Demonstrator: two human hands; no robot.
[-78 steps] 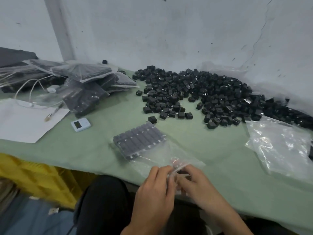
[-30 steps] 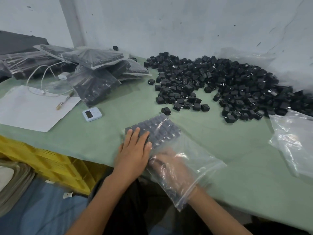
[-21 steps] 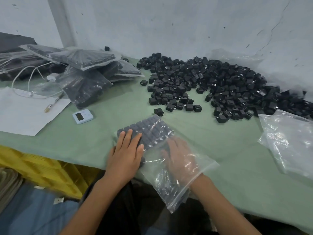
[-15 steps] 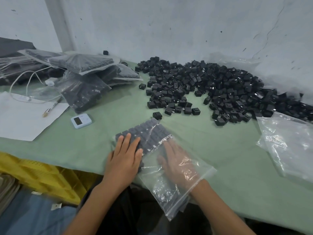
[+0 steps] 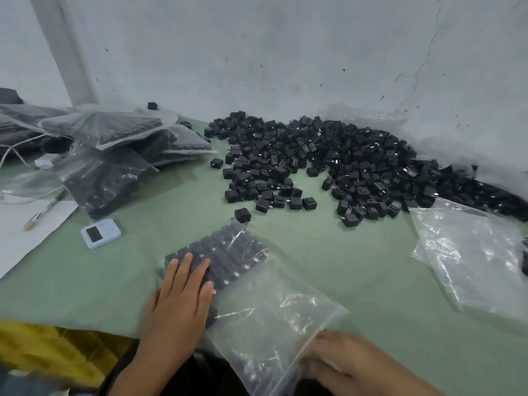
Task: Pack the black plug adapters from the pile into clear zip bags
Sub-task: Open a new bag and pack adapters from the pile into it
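One clear zip bag (image 5: pixel 274 315) lies at the table's (image 5: pixel 343 267) front edge, long axis slanting far-left to near-right, mouth toward the person. One flat block of adapters (image 5: pixel 228 252) fills its far end. The left hand (image 5: pixel 180 304) presses flat on it, fingers straight. The blurred right hand (image 5: pixel 340 358) touches the mouth; grip unclear. One uncountable pile (image 5: pixel 328 164) lines the back edge.

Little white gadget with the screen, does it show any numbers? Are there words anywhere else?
White gadget: screen dark, nothing readable.
Black plug adapters: pale marks, too small to read.
White paper: no writing visible.
Clear zip bag: no print visible.
So nothing here can be read.
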